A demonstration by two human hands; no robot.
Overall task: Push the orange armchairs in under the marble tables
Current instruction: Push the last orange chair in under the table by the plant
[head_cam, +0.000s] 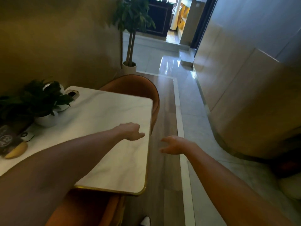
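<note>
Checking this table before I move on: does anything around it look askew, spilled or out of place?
Nothing stands out. Both orange armchairs, far and near, sit partly under the marble table. The potted plant stands upright with no spill visible. Both the left hand and the right hand hold nothing.

The desk (114, 121) had a smooth white marble top with faint grey veins and a shiny brass-coloured rim. The armchairs (138, 85) looked like soft, matt orange cloth. The floor (169, 66) showed glossy pale tiles beside matt wood-look planks.
</note>
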